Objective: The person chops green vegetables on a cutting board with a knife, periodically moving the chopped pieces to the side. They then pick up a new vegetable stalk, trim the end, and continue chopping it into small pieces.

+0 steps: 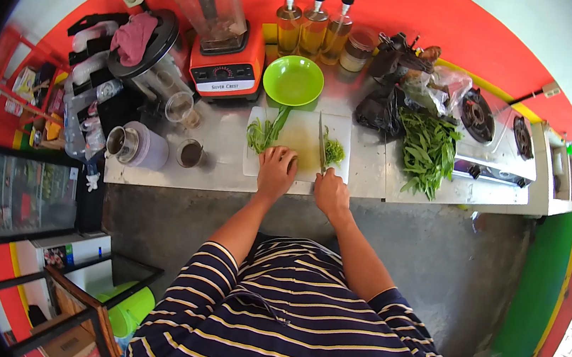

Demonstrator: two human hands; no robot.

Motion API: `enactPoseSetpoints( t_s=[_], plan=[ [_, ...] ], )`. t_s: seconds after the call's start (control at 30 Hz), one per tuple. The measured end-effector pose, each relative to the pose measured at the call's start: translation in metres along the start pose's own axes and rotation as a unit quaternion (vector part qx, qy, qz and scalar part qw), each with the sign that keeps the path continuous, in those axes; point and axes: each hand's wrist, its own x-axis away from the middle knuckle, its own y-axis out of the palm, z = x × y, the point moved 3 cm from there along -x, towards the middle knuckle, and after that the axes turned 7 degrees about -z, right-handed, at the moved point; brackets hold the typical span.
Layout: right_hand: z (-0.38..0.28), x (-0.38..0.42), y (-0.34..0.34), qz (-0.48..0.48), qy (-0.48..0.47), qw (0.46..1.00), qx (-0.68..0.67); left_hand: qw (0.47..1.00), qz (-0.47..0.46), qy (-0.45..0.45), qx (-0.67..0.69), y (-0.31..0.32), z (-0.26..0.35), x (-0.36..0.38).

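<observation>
A white cutting board [296, 121] lies on the metal counter, its middle stained yellowish green. My right hand [332, 194] is closed around the handle of a kitchen knife [321, 140], whose blade points away from me. Right of the blade sits a small heap of finely chopped greens [333, 152]. On the board's left side are leafy greens [260, 135] in strips, with one longer piece reaching up toward the bowl. My left hand [277, 172] is at their near end, fingers curled down against them; the fingertips are partly hidden. A green bowl [293, 81] stands just behind the board.
A red blender [224, 71] and three pump bottles [314, 28] stand along the wall. Leafy stems [426, 153] lie right, beside a black plastic bag [380, 111] and a gas stove [493, 150]. A glass [190, 154] and a lilac flask [143, 147] stand left.
</observation>
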Motion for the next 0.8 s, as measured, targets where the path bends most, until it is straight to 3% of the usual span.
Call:
enactPoseSetpoints(
  t_s=[0.1,0.33,0.57,0.8],
  plan=[
    [-0.015,-0.001,0.0,-0.011,-0.023,1.0,0.014,0.999,0.0,-0.032,0.008,-0.001,-0.002,-0.001],
    [-0.031,-0.002,0.018,-0.028,-0.069,0.997,0.015,1.0,-0.005,-0.001,0.016,0.001,-0.004,-0.001],
    [-0.032,0.003,0.038,-0.041,-0.026,0.998,0.046,0.998,0.01,0.011,0.06,0.001,-0.004,-0.002],
    [-0.034,-0.015,0.033,-0.03,-0.057,0.99,0.126,0.997,0.015,0.027,0.068,0.002,-0.008,-0.001]
  ],
)
